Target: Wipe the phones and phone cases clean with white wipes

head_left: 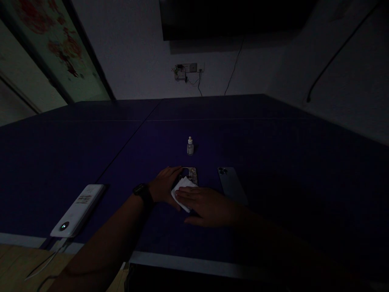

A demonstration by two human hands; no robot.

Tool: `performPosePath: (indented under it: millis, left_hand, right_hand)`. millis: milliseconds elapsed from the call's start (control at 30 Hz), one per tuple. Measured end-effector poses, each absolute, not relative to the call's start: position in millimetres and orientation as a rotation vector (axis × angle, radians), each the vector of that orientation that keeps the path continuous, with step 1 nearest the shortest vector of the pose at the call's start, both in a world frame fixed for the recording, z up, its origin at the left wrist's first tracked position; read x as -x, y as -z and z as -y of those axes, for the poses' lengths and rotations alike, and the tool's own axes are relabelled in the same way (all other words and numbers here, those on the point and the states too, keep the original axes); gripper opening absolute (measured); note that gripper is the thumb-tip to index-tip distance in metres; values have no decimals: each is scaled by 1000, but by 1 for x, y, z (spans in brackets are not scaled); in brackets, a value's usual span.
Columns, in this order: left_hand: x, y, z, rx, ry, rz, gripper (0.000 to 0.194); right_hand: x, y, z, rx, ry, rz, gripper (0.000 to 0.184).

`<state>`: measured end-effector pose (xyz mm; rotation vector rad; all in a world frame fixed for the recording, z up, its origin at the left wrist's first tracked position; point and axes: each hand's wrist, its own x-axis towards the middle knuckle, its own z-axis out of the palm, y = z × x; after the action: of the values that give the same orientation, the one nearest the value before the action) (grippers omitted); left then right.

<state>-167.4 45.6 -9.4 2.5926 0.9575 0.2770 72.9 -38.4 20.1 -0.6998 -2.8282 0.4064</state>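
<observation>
A phone case (192, 173) with a patterned surface and a camera cutout lies flat on the dark blue table. Along its left side, the fingers of my left hand (165, 183) curve around the edge and hold it in place. My right hand (209, 206) presses a folded white tissue (182, 190) onto the lower part of the case, fingers laid over it. The tissue and fingers hide most of that lower part. To the right of the case rests a phone (233, 185), back side up, with its camera lenses showing.
A small dropper bottle (190, 147) stands upright beyond the case. At the left lies a white power bank (79, 210) with a lit display and a cable (54, 255) running off the table's near edge. Sockets (188, 69) and a screen (231, 20) are on the far wall.
</observation>
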Motion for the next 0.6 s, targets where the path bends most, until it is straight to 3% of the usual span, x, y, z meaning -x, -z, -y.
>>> performPosePath:
  millis: [167, 367, 600]
  left_hand:
    - [169, 11, -46, -2612, -285, -928, 146]
    - [169, 13, -47, -2624, -302, -932, 145]
    - [170, 12, -47, -2628, -293, -908, 146]
  right_hand:
    - [-79, -25, 37, 712, -442, 2832, 63]
    - [-74, -24, 41, 668, -403, 2854, 73]
    - [-72, -27, 42, 737, -364, 2861, 68]
